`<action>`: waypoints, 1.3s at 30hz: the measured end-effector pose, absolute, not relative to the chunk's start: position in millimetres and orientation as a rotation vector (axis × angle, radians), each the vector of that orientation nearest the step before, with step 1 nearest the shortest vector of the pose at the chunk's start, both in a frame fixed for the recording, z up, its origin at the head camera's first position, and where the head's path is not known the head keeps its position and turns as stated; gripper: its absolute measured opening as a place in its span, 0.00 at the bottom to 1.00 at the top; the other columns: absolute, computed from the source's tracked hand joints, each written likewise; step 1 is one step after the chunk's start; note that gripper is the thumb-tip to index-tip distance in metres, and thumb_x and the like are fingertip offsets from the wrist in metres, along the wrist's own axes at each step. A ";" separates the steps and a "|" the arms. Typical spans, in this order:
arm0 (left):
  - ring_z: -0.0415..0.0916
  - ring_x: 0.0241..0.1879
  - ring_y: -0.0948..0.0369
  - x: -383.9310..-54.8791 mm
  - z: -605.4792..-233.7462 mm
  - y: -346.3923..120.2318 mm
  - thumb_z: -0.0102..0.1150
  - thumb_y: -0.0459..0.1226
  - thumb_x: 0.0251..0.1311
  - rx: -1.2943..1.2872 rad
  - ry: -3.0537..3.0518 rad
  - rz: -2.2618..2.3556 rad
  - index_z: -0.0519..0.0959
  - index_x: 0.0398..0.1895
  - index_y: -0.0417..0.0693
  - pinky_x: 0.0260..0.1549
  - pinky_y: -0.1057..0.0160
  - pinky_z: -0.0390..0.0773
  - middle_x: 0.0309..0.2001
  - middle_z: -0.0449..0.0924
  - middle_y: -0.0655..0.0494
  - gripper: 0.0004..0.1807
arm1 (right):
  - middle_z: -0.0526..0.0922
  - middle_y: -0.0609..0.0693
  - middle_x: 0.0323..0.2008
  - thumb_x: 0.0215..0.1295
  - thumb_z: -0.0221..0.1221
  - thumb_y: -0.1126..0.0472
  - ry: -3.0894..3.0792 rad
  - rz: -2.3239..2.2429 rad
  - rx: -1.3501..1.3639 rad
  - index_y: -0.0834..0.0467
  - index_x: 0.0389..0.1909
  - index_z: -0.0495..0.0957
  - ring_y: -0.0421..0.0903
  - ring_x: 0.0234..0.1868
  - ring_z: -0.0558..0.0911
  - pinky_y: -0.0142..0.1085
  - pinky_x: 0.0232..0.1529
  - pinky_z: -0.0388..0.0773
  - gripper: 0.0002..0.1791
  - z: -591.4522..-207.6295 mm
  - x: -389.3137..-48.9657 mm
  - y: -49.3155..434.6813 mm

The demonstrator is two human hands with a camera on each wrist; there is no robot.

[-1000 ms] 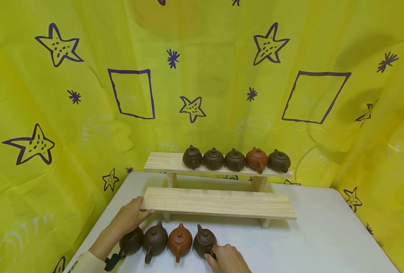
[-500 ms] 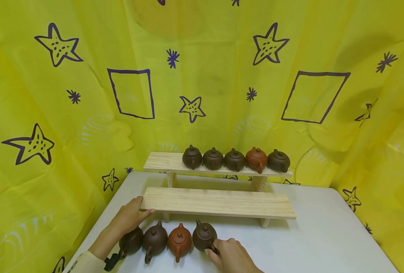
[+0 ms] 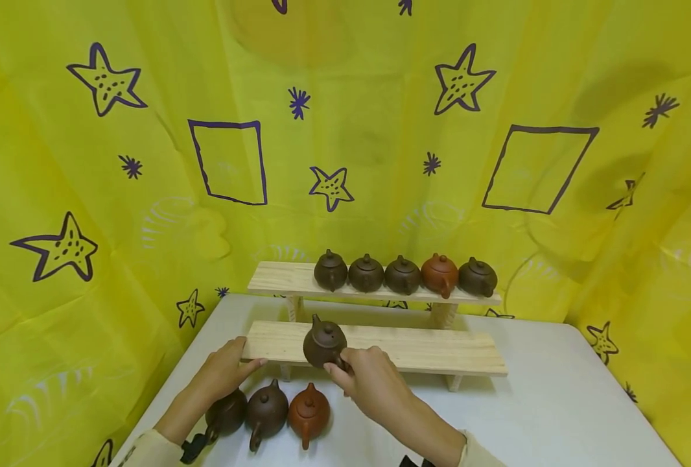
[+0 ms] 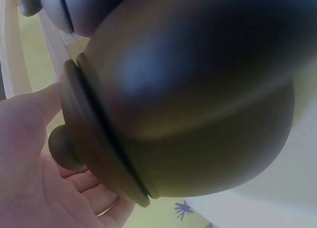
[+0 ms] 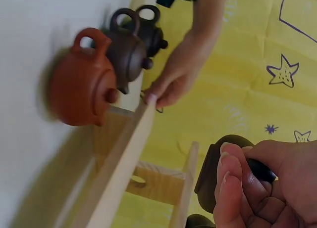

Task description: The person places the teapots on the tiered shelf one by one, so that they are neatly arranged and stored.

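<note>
My right hand [image 3: 377, 383] pinches the handle of a dark brown teapot [image 3: 325, 344], its spout pointing away from me. In the head view this teapot overlaps the left half of the lower wooden shelf [image 3: 427, 350]. My left hand [image 3: 222, 370] grips that shelf's left end, thumb along the front edge. Beneath the left wrist stands a dark teapot [image 3: 227, 413], partly hidden by the arm and filling the left wrist view. Beside it on the table are another dark brown teapot [image 3: 267, 408] and a reddish-brown teapot [image 3: 309, 413], spouts toward the shelf.
Behind the lower shelf rises an upper wooden shelf [image 3: 281, 277]. Several teapots stand on it in a row, one of them a reddish teapot [image 3: 439, 275]. A white table [image 3: 555, 402] carries everything, and a yellow patterned curtain [image 3: 369, 162] encloses the back and sides.
The right hand has lifted the dark brown teapot from the right end of the table row and carried it forward and left to the lower shelf. The left hand stays put.
</note>
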State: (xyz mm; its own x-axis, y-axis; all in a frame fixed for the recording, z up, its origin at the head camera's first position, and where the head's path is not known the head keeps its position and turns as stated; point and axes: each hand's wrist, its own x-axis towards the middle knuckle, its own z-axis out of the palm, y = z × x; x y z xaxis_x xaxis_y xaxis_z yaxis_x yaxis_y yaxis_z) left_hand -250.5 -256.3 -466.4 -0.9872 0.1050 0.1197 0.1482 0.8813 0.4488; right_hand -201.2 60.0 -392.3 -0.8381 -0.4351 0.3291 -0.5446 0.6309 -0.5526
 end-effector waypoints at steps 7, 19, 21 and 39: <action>0.82 0.54 0.40 -248.9 -464.8 -255.3 0.69 0.52 0.67 -0.185 -2.953 -0.724 0.74 0.62 0.29 0.54 0.35 0.76 0.53 0.83 0.34 0.37 | 0.59 0.38 0.13 0.74 0.66 0.56 -2.637 0.882 0.788 0.51 0.14 0.63 0.34 0.15 0.59 0.28 0.18 0.55 0.29 -375.9 -227.3 29.0; 0.83 0.48 0.46 -250.6 -466.2 -257.2 0.70 0.52 0.67 -0.178 -2.967 -0.722 0.73 0.63 0.28 0.48 0.42 0.79 0.52 0.83 0.36 0.38 | 0.78 0.43 0.13 0.77 0.62 0.54 -2.746 0.919 0.691 0.52 0.15 0.72 0.36 0.15 0.75 0.32 0.17 0.67 0.26 -356.4 -268.9 -13.3; 0.83 0.47 0.47 -250.8 -466.1 -257.1 0.70 0.52 0.67 -0.180 -2.963 -0.724 0.73 0.63 0.29 0.48 0.43 0.80 0.52 0.83 0.37 0.37 | 0.78 0.42 0.13 0.77 0.63 0.53 -2.749 0.924 0.665 0.52 0.14 0.72 0.36 0.14 0.76 0.31 0.16 0.67 0.27 -355.4 -276.6 -18.1; 0.81 0.44 0.50 -253.2 -467.4 -259.5 0.71 0.52 0.66 -0.166 -2.956 -0.743 0.75 0.61 0.31 0.45 0.45 0.80 0.50 0.83 0.39 0.35 | 0.75 0.48 0.16 0.78 0.62 0.52 -2.821 0.830 0.513 0.56 0.21 0.79 0.42 0.15 0.74 0.31 0.16 0.65 0.22 -353.4 -319.6 -44.8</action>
